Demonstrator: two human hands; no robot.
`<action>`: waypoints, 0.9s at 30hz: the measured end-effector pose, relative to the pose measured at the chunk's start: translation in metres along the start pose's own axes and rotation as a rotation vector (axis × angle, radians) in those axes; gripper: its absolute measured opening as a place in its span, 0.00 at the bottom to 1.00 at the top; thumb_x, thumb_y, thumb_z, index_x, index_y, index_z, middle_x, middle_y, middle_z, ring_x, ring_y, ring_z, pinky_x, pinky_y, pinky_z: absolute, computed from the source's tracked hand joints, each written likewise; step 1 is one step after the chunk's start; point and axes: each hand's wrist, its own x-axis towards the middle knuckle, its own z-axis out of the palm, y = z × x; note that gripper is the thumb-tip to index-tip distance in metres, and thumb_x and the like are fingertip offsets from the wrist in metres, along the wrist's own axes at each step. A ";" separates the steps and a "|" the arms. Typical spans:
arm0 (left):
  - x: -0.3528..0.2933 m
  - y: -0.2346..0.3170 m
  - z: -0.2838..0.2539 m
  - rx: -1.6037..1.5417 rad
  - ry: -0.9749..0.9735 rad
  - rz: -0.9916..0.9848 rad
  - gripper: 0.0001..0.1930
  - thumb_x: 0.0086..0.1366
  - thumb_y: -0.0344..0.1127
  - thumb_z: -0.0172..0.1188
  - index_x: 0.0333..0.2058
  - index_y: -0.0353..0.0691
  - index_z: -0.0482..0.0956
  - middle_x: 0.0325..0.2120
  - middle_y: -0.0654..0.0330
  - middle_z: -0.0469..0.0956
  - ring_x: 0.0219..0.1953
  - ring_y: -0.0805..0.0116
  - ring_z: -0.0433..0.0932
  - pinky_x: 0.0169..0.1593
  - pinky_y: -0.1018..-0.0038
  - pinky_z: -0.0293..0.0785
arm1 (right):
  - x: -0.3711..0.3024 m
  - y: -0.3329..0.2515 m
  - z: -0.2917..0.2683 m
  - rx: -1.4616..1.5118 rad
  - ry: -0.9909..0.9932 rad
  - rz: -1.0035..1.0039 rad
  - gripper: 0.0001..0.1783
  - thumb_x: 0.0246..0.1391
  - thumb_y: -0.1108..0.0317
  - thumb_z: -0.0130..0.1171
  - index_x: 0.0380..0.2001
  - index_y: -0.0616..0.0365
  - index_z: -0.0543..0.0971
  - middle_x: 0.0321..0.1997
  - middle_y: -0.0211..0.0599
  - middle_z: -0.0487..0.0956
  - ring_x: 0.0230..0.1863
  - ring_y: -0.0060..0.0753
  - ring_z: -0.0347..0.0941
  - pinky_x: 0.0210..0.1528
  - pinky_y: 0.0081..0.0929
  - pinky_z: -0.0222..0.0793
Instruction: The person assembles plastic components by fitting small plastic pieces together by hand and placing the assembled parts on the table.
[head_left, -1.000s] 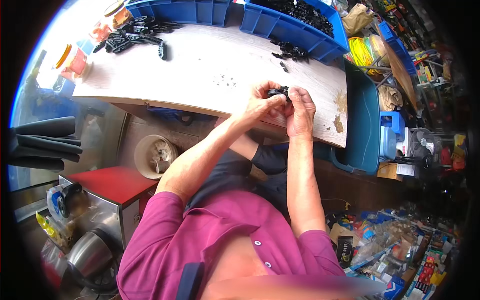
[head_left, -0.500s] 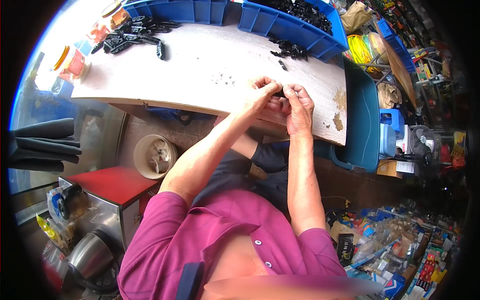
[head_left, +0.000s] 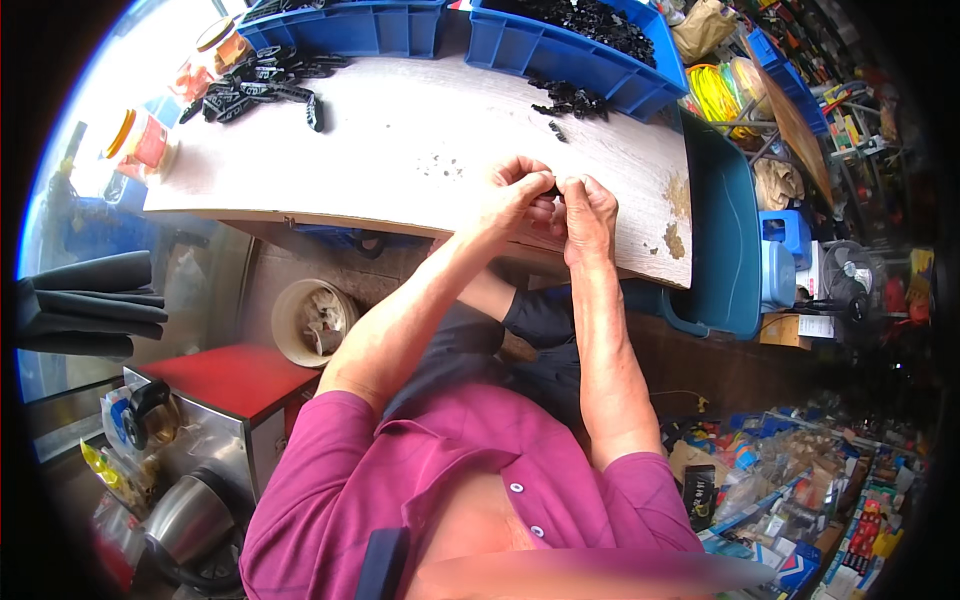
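Over the near edge of the pale table [head_left: 390, 130], my left hand [head_left: 520, 190] and my right hand [head_left: 590, 215] meet, fingers closed in a pinch. Between the fingertips shows a small black part [head_left: 554, 190], mostly covered by them, so its exact kind cannot be made out. Beyond my hands lies a loose heap of small black parts [head_left: 570, 100], with a stray one nearer. Behind it, a blue bin [head_left: 560, 52] holds many more. At the far left of the table sits a pile of long black pieces with pale markings [head_left: 262, 85].
A second blue bin [head_left: 350, 32] stands at the back left, near orange-lidded jars [head_left: 150, 140]. A teal tub [head_left: 722, 230] adjoins the table's right end. Below left are a white bucket [head_left: 290, 330], a red-topped cabinet [head_left: 225, 378] and a steel kettle [head_left: 190, 520]. Mixed goods crowd the right.
Both hands stay together around the small black part; the right fingers have shifted slightly left and straightened a little. The whole view has shifted slightly.
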 end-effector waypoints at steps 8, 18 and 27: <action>0.100 0.013 -0.020 1.412 0.373 0.901 0.13 0.57 0.41 0.62 0.41 0.46 0.82 0.35 0.57 0.79 0.42 0.55 0.75 0.47 0.61 0.71 | -0.004 -0.014 -0.009 0.357 0.216 0.104 0.14 0.55 0.60 0.57 0.20 0.55 0.72 0.06 0.26 0.59 0.09 0.24 0.63 0.23 0.42 0.79; 0.122 0.010 -0.023 1.544 0.032 0.767 0.03 0.57 0.30 0.59 0.30 0.39 0.76 0.25 0.56 0.78 0.32 0.60 0.77 0.44 0.65 0.71 | 0.013 -0.048 -0.110 0.303 0.869 0.126 0.23 0.53 0.51 0.57 0.40 0.62 0.70 0.10 0.37 0.60 0.18 0.39 0.71 0.30 0.54 0.80; 0.079 -0.013 -0.028 0.137 0.028 0.272 0.05 0.63 0.30 0.58 0.31 0.35 0.74 0.24 0.59 0.77 0.24 0.76 0.74 0.30 0.80 0.73 | 0.010 -0.022 -0.052 0.203 0.231 0.140 0.14 0.55 0.65 0.60 0.42 0.60 0.73 0.10 0.30 0.65 0.16 0.31 0.70 0.29 0.50 0.80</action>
